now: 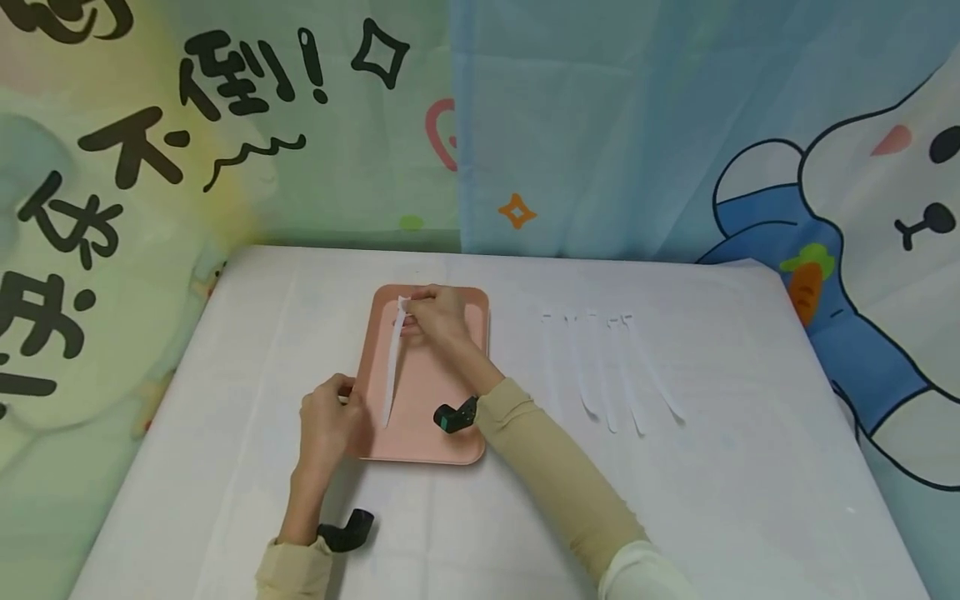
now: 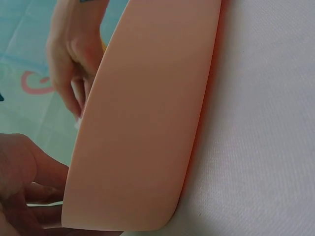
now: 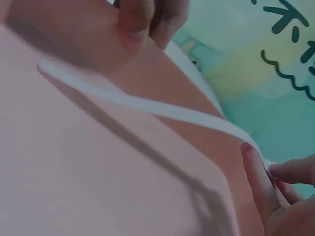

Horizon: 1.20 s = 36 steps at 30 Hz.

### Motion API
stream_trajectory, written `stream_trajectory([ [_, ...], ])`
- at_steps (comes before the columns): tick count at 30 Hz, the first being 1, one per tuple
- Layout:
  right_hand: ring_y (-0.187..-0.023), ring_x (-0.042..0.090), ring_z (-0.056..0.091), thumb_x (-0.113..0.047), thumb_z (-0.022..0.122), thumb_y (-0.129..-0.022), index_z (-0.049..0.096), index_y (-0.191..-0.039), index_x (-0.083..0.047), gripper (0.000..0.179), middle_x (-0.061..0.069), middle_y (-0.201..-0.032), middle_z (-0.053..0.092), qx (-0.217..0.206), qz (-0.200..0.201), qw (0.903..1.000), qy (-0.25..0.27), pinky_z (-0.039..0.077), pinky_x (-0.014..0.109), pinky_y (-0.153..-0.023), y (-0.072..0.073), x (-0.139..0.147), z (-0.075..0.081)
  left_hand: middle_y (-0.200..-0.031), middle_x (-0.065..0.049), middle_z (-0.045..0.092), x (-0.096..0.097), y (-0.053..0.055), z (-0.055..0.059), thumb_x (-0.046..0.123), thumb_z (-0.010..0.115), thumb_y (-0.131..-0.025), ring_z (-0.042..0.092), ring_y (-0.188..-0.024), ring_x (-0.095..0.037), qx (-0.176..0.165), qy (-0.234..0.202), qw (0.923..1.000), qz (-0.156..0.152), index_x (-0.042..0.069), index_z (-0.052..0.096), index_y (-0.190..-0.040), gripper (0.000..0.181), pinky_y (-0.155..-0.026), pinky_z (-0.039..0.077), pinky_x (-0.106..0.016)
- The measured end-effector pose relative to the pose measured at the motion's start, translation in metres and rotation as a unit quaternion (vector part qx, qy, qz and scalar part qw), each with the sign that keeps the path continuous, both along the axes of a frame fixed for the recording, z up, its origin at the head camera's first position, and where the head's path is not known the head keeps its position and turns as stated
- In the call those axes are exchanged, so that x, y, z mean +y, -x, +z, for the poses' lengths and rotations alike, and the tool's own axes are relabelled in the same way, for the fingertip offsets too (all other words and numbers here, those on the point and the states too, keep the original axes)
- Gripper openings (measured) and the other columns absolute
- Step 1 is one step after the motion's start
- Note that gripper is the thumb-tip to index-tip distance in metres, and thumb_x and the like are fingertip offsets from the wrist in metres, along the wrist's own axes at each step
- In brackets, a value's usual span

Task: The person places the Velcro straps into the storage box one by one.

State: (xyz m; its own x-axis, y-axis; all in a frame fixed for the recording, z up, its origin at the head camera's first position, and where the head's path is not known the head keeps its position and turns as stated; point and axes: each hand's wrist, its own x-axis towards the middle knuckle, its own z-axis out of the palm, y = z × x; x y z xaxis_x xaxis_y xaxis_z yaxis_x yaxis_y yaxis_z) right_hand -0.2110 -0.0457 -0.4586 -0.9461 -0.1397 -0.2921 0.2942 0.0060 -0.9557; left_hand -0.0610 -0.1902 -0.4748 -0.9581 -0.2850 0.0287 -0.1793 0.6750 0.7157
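Note:
A pink rectangular tray lies on the white-covered table. At its left side my left hand grips the rim; in the right wrist view the thumb comes over the edge onto the inner wall. My right hand is over the tray's far end and pinches the top of a narrow white strip between thumb and fingers. The strip slants down towards the tray floor and throws a shadow there, seen in the right wrist view. From the left wrist, the tray's outer wall partly hides both hands.
Several similar white strips lie side by side on the table right of the tray, their near ends curling up. A printed cloth hangs behind the table. Black wrist cameras sit on both forearms.

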Motion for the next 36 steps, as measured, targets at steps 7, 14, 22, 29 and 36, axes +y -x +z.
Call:
stream_trajectory([
  [7, -0.084, 0.045, 0.075, -0.003, 0.070, -0.094, 0.071, -0.111, 0.006, 0.020, 0.026, -0.092, 0.076, -0.004, 0.003, 0.9998, -0.020, 0.061, 0.050, -0.071, -0.001, -0.019, -0.013, -0.093, -0.025, 0.076, 0.001, 0.000, -0.001, -0.003, 0.059, -0.089, 0.076, -0.081, -0.038, 0.002, 0.004, 1.0000, 0.004, -0.010, 0.073, -0.103, 0.020, -0.070, 0.059, -0.050],
  [14, -0.074, 0.036, 0.077, -0.004, 0.072, -0.093, 0.073, -0.105, 0.001, 0.013, 0.020, -0.088, 0.077, 0.009, 0.009, 0.9965, -0.082, 0.061, 0.041, -0.061, -0.001, -0.029, -0.019, -0.091, -0.024, 0.075, 0.001, 0.002, -0.002, -0.003, 0.058, -0.088, 0.075, -0.079, -0.036, 0.001, 0.001, 1.0000, 0.000, -0.009, 0.073, -0.103, 0.021, -0.067, 0.059, -0.047],
  [22, -0.078, 0.031, 0.077, 0.001, 0.070, -0.092, 0.072, -0.108, 0.003, 0.016, 0.019, -0.096, 0.078, 0.027, 0.065, 0.9922, -0.104, 0.061, 0.034, -0.063, 0.003, -0.029, -0.022, -0.087, -0.022, 0.075, 0.001, 0.002, -0.002, -0.004, 0.058, -0.088, 0.075, -0.077, -0.035, 0.008, 0.006, 0.9999, 0.010, -0.009, 0.073, -0.100, 0.021, -0.066, 0.058, -0.047],
  [29, -0.085, 0.033, 0.076, 0.006, 0.062, -0.094, 0.069, -0.123, 0.006, 0.030, 0.023, -0.115, 0.072, 0.067, 0.118, 0.9841, -0.114, 0.060, 0.030, -0.066, 0.005, -0.016, -0.021, -0.090, -0.025, 0.075, 0.004, 0.001, -0.001, -0.004, 0.058, -0.089, 0.075, -0.079, -0.037, 0.010, 0.005, 0.9999, 0.005, -0.010, 0.073, -0.101, 0.020, -0.069, 0.059, -0.049],
  [36, -0.098, 0.036, 0.073, 0.006, 0.059, -0.094, 0.066, -0.126, 0.008, 0.033, 0.025, -0.123, 0.069, 0.081, 0.141, 0.9805, -0.110, 0.061, 0.033, -0.071, 0.006, -0.005, -0.017, -0.086, -0.022, 0.075, 0.003, 0.000, -0.001, -0.003, 0.059, -0.088, 0.075, -0.077, -0.036, 0.015, 0.008, 0.9998, 0.011, -0.009, 0.074, -0.101, 0.021, -0.070, 0.058, -0.050],
])
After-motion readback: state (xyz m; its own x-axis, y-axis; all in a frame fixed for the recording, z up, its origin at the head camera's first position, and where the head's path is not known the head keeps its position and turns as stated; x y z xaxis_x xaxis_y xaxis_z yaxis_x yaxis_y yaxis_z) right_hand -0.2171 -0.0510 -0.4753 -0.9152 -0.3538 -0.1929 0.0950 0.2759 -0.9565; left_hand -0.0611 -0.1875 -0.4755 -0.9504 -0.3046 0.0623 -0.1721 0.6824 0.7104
